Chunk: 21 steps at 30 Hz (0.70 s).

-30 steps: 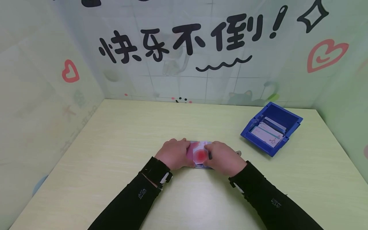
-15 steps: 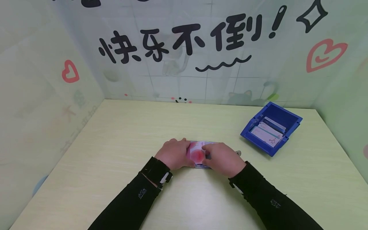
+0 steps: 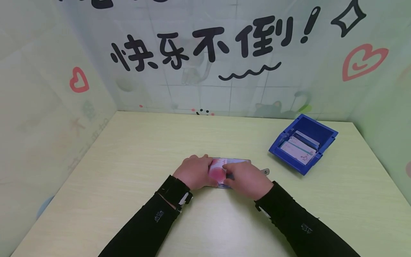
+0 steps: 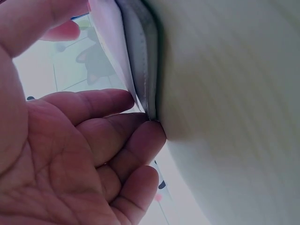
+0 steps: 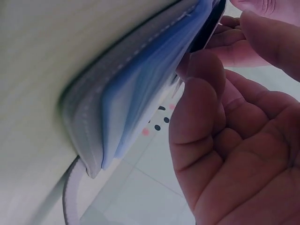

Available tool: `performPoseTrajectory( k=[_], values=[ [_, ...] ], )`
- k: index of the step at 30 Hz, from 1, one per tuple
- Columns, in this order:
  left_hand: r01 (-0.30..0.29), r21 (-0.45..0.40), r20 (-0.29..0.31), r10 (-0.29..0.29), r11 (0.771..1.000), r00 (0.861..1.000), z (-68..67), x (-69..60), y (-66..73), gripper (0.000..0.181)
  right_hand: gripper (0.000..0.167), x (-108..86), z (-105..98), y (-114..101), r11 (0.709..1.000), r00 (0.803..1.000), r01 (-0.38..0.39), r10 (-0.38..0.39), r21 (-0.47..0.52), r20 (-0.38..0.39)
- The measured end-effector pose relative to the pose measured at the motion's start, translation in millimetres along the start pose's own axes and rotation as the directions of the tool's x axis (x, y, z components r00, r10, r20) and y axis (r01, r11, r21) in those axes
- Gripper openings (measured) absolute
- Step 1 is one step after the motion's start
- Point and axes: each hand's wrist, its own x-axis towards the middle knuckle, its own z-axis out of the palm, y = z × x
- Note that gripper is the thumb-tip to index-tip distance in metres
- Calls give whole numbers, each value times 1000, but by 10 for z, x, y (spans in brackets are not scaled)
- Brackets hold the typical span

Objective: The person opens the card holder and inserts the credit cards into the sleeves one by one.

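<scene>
A card holder with a grey stitched cover (image 5: 84,112) and clear bluish sleeves (image 5: 136,108) lies opened out on the table. On its left half is a white card with a pink-red circle (image 3: 217,174). My left hand (image 3: 194,172) grips the holder's left edge, thumb at the near side and fingers at the far side. Its fingertips (image 4: 149,138) meet the cover's edge in the left wrist view. With thumb and forefinger, my right hand (image 3: 248,180) pinches the card's right edge. That hand hides part of the holder's right half, and whether the card is inside a sleeve cannot be told.
To the back right, an opened blue plastic box (image 3: 321,129) holds several pale cards (image 3: 297,150). A strap with a snap button (image 3: 265,171) sticks out right of the holder. Printed wall sheets (image 3: 199,96) enclose the table (image 3: 144,139) at the back and sides.
The pink-circle card has slid left over the holder, with my right fingers following it. More of the holder's right part now shows. My left hand has stayed in place.
</scene>
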Motion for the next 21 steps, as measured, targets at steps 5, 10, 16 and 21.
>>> performPoseTrajectory(
  k=[5,10,16,21],
  values=[
    [10,-10,-5,-10,1000,1000,1,-4,-2,76,47,5,10,-6,1000,1000,-4,4,-4,13],
    [9,-14,-8,-9,1000,1000,2,-7,0,76,47,0,17,-3,1000,1000,-6,6,-5,9],
    [10,-17,-10,-10,1000,1000,16,2,-1,79,45,-1,53,2,1000,1000,12,-12,-4,9],
    [9,-9,-13,-9,1000,1000,24,11,-1,81,45,-4,61,-9,1000,1000,10,-9,-15,28]
  ],
)
